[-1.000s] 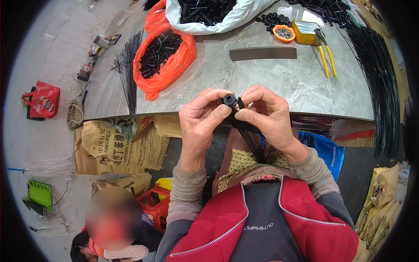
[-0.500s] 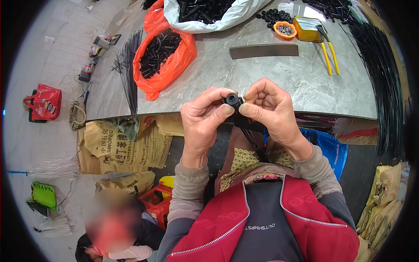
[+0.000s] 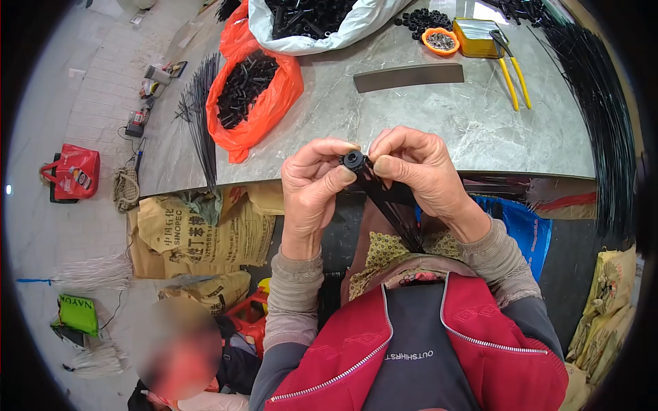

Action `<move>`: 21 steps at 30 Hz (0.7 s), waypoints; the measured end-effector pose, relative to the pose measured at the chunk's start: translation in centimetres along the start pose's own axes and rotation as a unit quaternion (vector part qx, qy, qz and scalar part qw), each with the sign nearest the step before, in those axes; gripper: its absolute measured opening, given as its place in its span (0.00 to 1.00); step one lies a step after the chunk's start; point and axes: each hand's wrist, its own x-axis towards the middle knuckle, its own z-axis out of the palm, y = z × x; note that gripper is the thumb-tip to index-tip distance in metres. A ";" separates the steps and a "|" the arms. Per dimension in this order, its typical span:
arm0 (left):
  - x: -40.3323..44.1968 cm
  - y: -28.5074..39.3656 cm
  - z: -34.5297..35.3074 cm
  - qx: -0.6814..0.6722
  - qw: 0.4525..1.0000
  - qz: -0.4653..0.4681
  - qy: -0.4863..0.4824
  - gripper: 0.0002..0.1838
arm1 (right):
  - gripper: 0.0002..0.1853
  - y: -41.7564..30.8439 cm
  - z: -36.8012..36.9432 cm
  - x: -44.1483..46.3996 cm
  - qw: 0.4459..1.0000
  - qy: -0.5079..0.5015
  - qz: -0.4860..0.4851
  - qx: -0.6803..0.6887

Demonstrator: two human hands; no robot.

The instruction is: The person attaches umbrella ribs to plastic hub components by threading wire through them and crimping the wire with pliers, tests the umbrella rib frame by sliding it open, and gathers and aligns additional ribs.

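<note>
**Both hands close in on the cap [image 3: 354, 160], just on the wearer's side of the strip [image 3: 408, 77]!**

And here's the action, out in front of the strip's left end: the black cap is up in the air, its round, holed face turned to the camera. The left hand [image 3: 312, 192] has it, thumb and forefinger pinching it from the left, the other fingers curled in. In comes the right hand [image 3: 423, 171] from the other side, thumb and forefinger nearly together at the cap's right edge; whether they grip anything there is too small to tell. Dark rods [image 3: 397, 222] run from under the cap down towards the lap, slanting away from the strip.

Round the strip now, flat on the grey surface [image 3: 480, 137]! Left of it sits the orange bag [image 3: 236, 147], loaded with short black tubes [image 3: 247, 88]. Beyond its left end, the white bag [image 3: 308, 45] gapes open over more black pieces. Straight beyond its right part come the black rings [image 3: 421, 20], with the orange bowl [image 3: 440, 52] of small metal bits near them and the yellow tin [image 3: 474, 48] right beside the bowl. To the strip's right lie the pliers [image 3: 512, 79], yellow handles pointing back towards the wearer, their head at the tin's right side. Far right of the strip, long dark wires [image 3: 600, 130] hang over the edge; a thinner bunch [image 3: 200, 113] lies left of the orange bag. Well off to the strip's left, on the near side, another person [image 3: 181, 356] is partly in view.
</note>
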 end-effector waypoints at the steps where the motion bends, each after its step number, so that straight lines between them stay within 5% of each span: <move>1: 0.0 -0.1 -0.2 0.003 1.000 0.004 -0.005 0.14 | 0.07 -0.1 -0.1 0.0 1.000 -0.007 0.006 -0.001; 13: 0.6 -0.5 0.6 -0.018 0.998 0.023 -0.056 0.13 | 0.09 -1.9 -1.4 1.6 0.984 -0.092 0.147 0.026; 21: 0.5 0.0 2.5 -0.007 1.000 -0.003 -0.022 0.14 | 0.09 -5.2 -0.4 -0.4 0.988 0.001 0.091 -0.128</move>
